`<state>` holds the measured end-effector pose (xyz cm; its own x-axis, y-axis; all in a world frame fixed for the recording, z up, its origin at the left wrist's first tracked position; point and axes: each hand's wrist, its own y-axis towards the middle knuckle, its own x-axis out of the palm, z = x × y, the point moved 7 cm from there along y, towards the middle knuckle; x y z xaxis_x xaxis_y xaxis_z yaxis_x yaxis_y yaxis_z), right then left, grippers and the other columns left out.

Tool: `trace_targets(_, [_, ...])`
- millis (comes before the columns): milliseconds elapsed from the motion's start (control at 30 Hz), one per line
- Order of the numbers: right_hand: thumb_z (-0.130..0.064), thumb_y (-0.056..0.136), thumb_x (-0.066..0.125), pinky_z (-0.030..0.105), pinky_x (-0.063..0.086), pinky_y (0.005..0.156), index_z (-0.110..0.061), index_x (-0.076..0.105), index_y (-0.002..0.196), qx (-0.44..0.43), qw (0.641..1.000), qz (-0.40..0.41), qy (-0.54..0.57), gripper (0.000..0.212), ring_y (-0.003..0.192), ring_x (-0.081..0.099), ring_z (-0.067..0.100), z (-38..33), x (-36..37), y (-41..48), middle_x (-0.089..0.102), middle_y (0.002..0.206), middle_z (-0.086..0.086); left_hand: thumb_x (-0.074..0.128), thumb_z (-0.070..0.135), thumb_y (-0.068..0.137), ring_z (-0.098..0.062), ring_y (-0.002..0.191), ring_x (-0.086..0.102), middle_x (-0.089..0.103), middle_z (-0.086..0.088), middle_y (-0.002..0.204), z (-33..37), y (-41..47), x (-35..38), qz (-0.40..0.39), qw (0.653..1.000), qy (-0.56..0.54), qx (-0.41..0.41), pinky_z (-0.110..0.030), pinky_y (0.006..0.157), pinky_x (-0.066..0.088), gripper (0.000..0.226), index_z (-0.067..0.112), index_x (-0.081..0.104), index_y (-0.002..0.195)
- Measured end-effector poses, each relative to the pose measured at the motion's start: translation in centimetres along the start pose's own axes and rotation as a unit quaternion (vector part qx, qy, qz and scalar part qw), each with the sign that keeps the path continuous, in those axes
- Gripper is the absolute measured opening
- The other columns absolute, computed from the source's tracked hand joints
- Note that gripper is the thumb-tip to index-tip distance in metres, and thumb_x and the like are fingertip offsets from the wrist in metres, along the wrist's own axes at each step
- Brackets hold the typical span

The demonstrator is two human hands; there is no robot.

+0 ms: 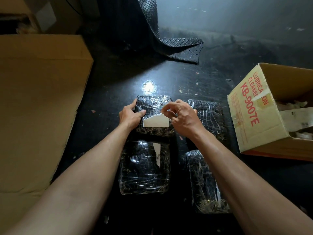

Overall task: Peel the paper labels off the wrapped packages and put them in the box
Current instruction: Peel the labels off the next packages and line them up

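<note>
Your right grip [183,116] pinches the lifted edge of the white label [156,122], half peeled off the far wrapped package [152,103] — your left grip [131,114] clamps that package's left side on the dark surface [169,77]; the box [254,107] sits to the right.

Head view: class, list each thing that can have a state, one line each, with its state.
Far-left package: wrapped, label partly peeled.
Label: top edge lifted, bottom stuck.
Right-hand grip: pinches the label's lifted edge.
Left-hand grip: holds the far-left package.
Near-left package: torn label strip on.
Printed box: open, tilted.
</note>
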<state>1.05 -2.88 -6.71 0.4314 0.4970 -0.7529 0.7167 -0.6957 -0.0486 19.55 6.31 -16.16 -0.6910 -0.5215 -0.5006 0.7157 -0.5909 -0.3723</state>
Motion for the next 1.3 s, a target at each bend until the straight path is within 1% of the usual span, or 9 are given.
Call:
trace_targets(333, [-0.021, 0.094, 0.067, 0.064, 0.044, 0.097, -0.049, 0.063, 0.092, -0.004, 1.0, -0.008, 0.018, 0.028, 0.097, 0.057, 0.014, -0.7, -1.1, -1.1, 0.056, 0.09, -0.017, 0.077, 0.039, 0.087, -0.023, 0.134, 0.051, 0.059, -0.003, 0.143, -0.2, 0.1, 0.2, 0.004, 1.0, -0.014, -0.008, -0.032, 0.116, 0.037, 0.07, 0.035, 0.047, 0.149])
trace_targets(467, [-0.016, 0.095, 0.066, 0.051, 0.051, 0.095, -0.041, 0.069, 0.089, -0.002, 0.999, -0.015, 0.033, 0.026, 0.097, 0.058, 0.013, -0.9, -1.3, -1.6, 0.058, 0.094, -0.013, 0.077, 0.038, 0.087, -0.024, 0.136, 0.05, 0.058, -0.004, 0.144, -0.2, 0.3, 0.2, 0.004, 1.0, -0.011, -0.014, -0.032, 0.117, 0.035, 0.07, 0.034, 0.047, 0.15])
trace_targets(567, [-0.017, 0.093, 0.068, 0.054, 0.047, 0.098, -0.051, 0.063, 0.079, 0.005, 0.999, -0.007, 0.034, 0.037, 0.095, 0.06, 0.007, -0.9, -1.6, -1.9, 0.059, 0.094, -0.018, 0.078, 0.036, 0.087, -0.024, 0.137, 0.049, 0.058, -0.003, 0.144, -0.1, 0.3, 0.3, 0.007, 1.0, -0.01, -0.014, -0.033, 0.118, 0.035, 0.071, 0.032, 0.047, 0.15])
trace_targets(867, [-0.017, 0.092, 0.068, 0.05, 0.049, 0.096, -0.048, 0.066, 0.085, -0.009, 1.0, -0.022, 0.013, 0.031, 0.094, 0.06, 0.007, -1.7, -2.3, -2.7, 0.061, 0.094, -0.016, 0.079, 0.037, 0.085, -0.021, 0.133, 0.052, 0.062, -0.002, 0.139, -0.2, 0.9, 0.5, 0.018, 1.0, -0.005, -0.016, -0.028, 0.115, 0.036, 0.071, 0.032, 0.048, 0.149])
trace_targets(933, [-0.014, 0.092, 0.067, 0.035, 0.051, 0.094, -0.047, 0.066, 0.085, -0.013, 0.999, -0.028, 0.016, 0.033, 0.089, 0.059, 0.0, -2.0, -2.6, -2.9, 0.061, 0.093, -0.016, 0.079, 0.037, 0.086, -0.021, 0.132, 0.052, 0.062, -0.002, 0.138, -0.2, 0.9, 0.6, 0.019, 1.0, -0.007, -0.017, -0.027, 0.114, 0.037, 0.071, 0.033, 0.048, 0.149])
trace_targets(1000, [-0.009, 0.093, 0.066, 0.009, 0.048, 0.079, -0.038, 0.068, 0.09, -0.015, 0.999, -0.043, 0.024, 0.029, 0.085, 0.057, -0.005, -2.5, -3.0, -3.2, 0.061, 0.096, -0.014, 0.079, 0.036, 0.086, -0.02, 0.132, 0.053, 0.062, -0.002, 0.138, -0.3, 0.8, 0.5, 0.021, 1.0, -0.01, -0.018, -0.026, 0.114, 0.036, 0.07, 0.033, 0.048, 0.149])
trace_targets(1033, [-0.009, 0.093, 0.066, 0.004, 0.045, 0.074, -0.035, 0.069, 0.091, -0.015, 0.999, -0.047, 0.021, 0.026, 0.085, 0.057, -0.005, -2.7, -3.2, -3.3, 0.062, 0.097, -0.011, 0.078, 0.035, 0.086, -0.019, 0.132, 0.053, 0.063, -0.002, 0.137, -0.2, 0.8, 0.5, 0.02, 1.0, -0.009, -0.017, -0.026, 0.114, 0.036, 0.07, 0.032, 0.048, 0.149])
trace_targets(1167, [-0.012, 0.094, 0.067, 0.017, 0.05, 0.079, -0.029, 0.072, 0.095, -0.011, 0.999, -0.044, 0.018, 0.017, 0.092, 0.062, 0.007, -2.7, -3.8, -3.6, 0.065, 0.102, -0.004, 0.078, 0.035, 0.087, -0.02, 0.133, 0.052, 0.063, -0.002, 0.137, -0.2, 0.8, 0.5, 0.019, 1.0, -0.01, -0.011, -0.027, 0.116, 0.035, 0.07, 0.031, 0.048, 0.149])
trace_targets(1300, [-0.01, 0.094, 0.066, 0.019, 0.051, 0.08, -0.028, 0.072, 0.096, -0.012, 0.999, -0.037, 0.017, 0.019, 0.093, 0.062, 0.007, -2.8, -4.1, -3.9, 0.067, 0.102, -0.006, 0.078, 0.034, 0.087, -0.02, 0.133, 0.051, 0.062, -0.003, 0.138, -0.2, 0.9, 0.5, 0.019, 1.0, -0.012, -0.012, -0.025, 0.115, 0.034, 0.07, 0.031, 0.048, 0.149])
